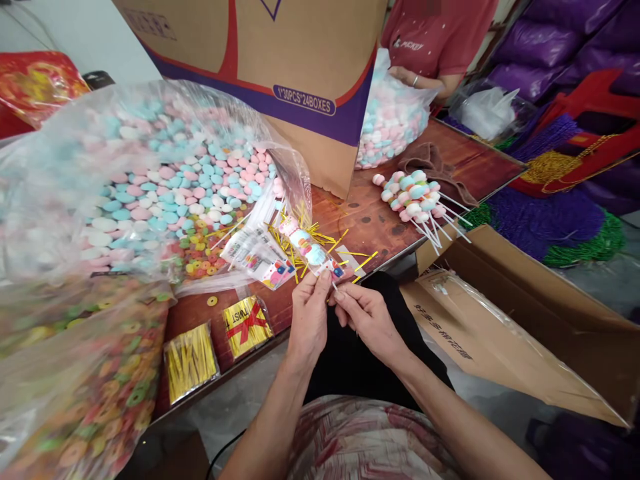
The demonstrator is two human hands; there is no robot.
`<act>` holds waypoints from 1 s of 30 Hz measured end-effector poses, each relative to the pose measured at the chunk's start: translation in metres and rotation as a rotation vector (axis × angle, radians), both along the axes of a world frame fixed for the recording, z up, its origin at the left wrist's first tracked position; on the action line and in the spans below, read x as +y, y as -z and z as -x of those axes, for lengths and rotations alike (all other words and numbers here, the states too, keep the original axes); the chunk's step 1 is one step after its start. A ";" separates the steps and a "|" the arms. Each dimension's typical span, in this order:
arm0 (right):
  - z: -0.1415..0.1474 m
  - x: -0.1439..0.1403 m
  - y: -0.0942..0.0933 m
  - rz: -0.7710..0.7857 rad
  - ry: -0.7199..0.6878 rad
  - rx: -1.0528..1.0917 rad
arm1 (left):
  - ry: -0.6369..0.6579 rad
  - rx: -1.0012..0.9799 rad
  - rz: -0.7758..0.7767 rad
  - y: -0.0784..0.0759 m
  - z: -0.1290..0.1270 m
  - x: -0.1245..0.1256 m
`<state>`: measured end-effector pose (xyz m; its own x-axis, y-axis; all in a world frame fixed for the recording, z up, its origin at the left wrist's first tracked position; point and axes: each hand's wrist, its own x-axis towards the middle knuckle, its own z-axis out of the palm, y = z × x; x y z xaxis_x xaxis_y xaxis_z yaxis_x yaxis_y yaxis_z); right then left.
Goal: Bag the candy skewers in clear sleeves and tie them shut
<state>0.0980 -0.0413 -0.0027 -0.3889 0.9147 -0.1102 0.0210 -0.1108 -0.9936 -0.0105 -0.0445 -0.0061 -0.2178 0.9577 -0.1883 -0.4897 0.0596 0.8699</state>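
The near end of a wrapped candy skewer is pinched by the fingers of the left hand and the right hand, just above the counter edge. Loose gold twist ties are scattered under it. Finished skewers are piled farther right, and a big bag of pastel candies is lying at the left.

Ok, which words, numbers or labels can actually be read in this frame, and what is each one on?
"1*30PCS*24BOXES" on the big carton.
"PICKET" on a co-worker's red shirt, small, so not certain.
"TWIST", with the rest unclear, on the gold packet.
Black print on the open box is upside down and too blurred to read.
Print on the wrappers is too small to read.
Faint print at the carton's top left cannot be read.
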 end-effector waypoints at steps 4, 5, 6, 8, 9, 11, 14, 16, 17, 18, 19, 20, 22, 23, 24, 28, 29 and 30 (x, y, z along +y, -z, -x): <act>0.006 0.004 -0.008 0.044 0.025 0.038 | -0.133 0.180 -0.079 0.001 -0.001 -0.009; 0.010 0.005 -0.010 0.081 0.067 0.096 | -0.136 0.220 -0.082 0.000 0.000 -0.013; 0.015 0.004 -0.013 0.127 0.112 0.173 | -0.123 0.238 -0.075 -0.003 0.001 -0.016; 0.026 0.000 -0.017 0.236 0.171 0.335 | -0.084 0.178 -0.057 -0.010 0.007 -0.023; 0.032 -0.004 -0.018 0.298 0.169 0.402 | -0.073 0.109 -0.054 -0.013 0.011 -0.026; 0.041 -0.012 -0.018 0.427 0.097 0.484 | -0.059 -0.034 -0.046 -0.019 0.023 -0.031; 0.046 -0.020 -0.014 0.497 0.018 0.452 | -0.009 -0.119 -0.009 -0.022 0.038 -0.033; 0.044 -0.020 -0.009 0.441 0.009 0.357 | 0.029 -0.164 0.009 -0.019 0.041 -0.032; 0.044 -0.018 -0.007 0.408 0.010 0.312 | 0.034 -0.189 0.009 -0.018 0.040 -0.032; 0.043 -0.016 -0.005 0.388 0.015 0.282 | 0.028 -0.207 0.005 -0.016 0.038 -0.031; 0.044 -0.014 -0.004 0.383 0.029 0.272 | 0.018 -0.214 0.001 -0.014 0.036 -0.030; 0.044 -0.013 -0.003 0.389 0.051 0.278 | 0.012 -0.208 -0.001 -0.013 0.034 -0.029; 0.046 -0.012 -0.003 0.401 0.083 0.295 | 0.032 -0.175 0.011 -0.013 0.031 -0.028; 0.046 -0.011 -0.004 0.390 0.073 0.294 | 0.056 -0.152 0.016 -0.014 0.031 -0.028; 0.045 -0.010 -0.004 0.360 0.034 0.276 | 0.084 -0.132 0.015 -0.015 0.031 -0.027; 0.022 0.003 -0.008 -0.046 -0.184 -0.122 | 0.030 -0.185 -0.055 -0.021 0.037 -0.020; 0.013 0.009 -0.010 -0.200 -0.174 -0.290 | -0.019 -0.220 -0.064 -0.023 0.039 -0.017; 0.002 0.018 -0.012 -0.343 -0.108 -0.448 | -0.066 -0.249 -0.065 -0.023 0.041 -0.014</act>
<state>0.0958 -0.0237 0.0091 -0.4659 0.8848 0.0102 0.4416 0.2425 -0.8638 -0.0518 -0.0586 0.0173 -0.2347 0.9547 -0.1829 -0.6904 -0.0312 0.7228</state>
